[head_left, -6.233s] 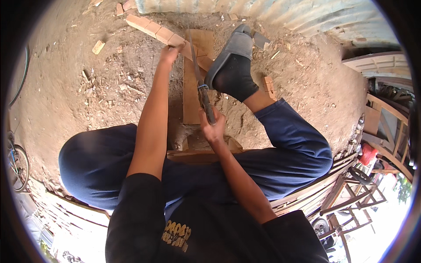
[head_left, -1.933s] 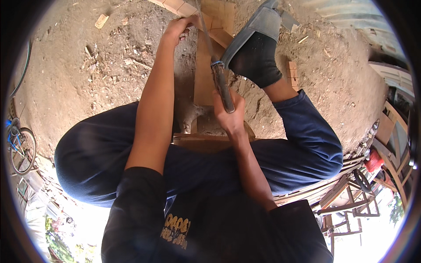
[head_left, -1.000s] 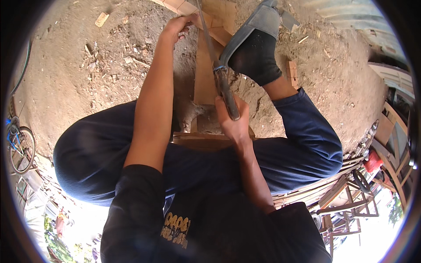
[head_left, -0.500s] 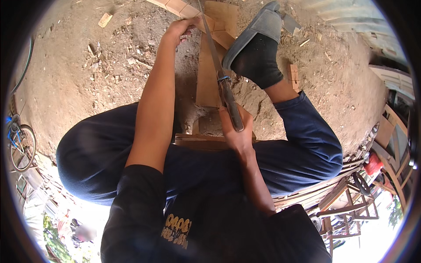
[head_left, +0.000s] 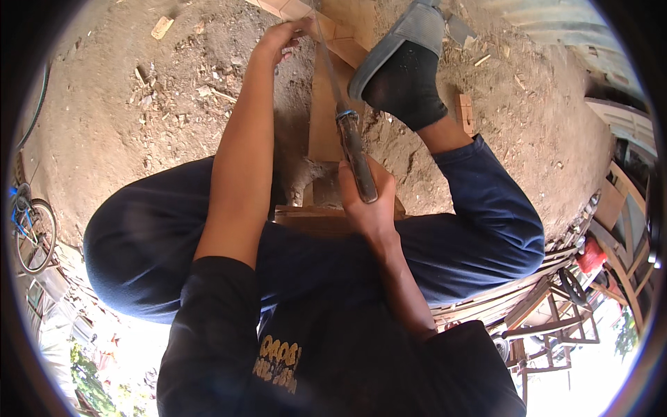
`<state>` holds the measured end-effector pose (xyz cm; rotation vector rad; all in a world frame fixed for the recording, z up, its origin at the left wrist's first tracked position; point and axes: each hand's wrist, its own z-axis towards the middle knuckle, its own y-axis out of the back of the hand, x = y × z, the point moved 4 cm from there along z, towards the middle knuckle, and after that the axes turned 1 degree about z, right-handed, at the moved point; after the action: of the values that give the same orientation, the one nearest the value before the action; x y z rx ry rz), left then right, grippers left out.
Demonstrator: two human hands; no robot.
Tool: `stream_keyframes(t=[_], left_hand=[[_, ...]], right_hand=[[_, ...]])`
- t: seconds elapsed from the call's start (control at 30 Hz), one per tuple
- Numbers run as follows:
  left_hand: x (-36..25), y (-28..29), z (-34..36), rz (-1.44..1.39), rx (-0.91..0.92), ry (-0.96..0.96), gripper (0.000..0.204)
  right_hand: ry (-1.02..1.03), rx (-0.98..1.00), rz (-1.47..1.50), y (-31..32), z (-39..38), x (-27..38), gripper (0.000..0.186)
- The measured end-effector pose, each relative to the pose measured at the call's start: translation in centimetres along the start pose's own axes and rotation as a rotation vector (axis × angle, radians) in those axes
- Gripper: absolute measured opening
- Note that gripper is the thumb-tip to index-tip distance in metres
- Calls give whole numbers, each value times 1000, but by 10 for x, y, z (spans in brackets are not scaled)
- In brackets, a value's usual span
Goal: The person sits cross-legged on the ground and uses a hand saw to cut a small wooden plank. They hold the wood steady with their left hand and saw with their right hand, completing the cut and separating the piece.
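Observation:
My right hand (head_left: 367,200) grips the dark handle of a hand saw (head_left: 347,132), whose thin blade runs up across a long wooden plank (head_left: 323,111) lying on the dirt. My left hand (head_left: 281,40) reaches far forward and presses on the plank's far end beside other wood pieces (head_left: 292,8). My right foot in a grey sandal and black sock (head_left: 403,66) stands next to the plank, on its right. My knees in dark blue trousers spread to both sides. A low wooden block (head_left: 313,212) sits under me.
Dirt ground with wood chips and offcuts (head_left: 161,28) lies all around. A small wood block (head_left: 464,115) rests right of my foot. A bicycle wheel (head_left: 31,233) is at the far left. Wooden frames and chairs (head_left: 556,313) stand at the right.
The saw has slid back toward me along the plank, my right hand drawing closer to my body. My left hand stays on the plank's far end.

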<state>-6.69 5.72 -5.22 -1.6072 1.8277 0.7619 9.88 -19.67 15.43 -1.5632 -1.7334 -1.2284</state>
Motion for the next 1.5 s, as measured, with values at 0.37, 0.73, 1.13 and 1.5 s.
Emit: stream_keyframes(t=[0.37, 0.73, 1.13, 1.5], left_hand=[[-2, 1, -1, 50, -21, 39, 60], [-1, 0, -4, 74, -9, 73, 63], [3, 4, -6, 44, 0, 107, 63], [-1, 4, 3, 115, 96, 49, 89]], right_hand=[[-5, 3, -11, 19, -44, -13, 16], [-7, -14, -21, 28, -56, -14, 10], [-10, 9, -51, 25, -52, -26, 13], [87, 27, -88, 34, -52, -38, 14]])
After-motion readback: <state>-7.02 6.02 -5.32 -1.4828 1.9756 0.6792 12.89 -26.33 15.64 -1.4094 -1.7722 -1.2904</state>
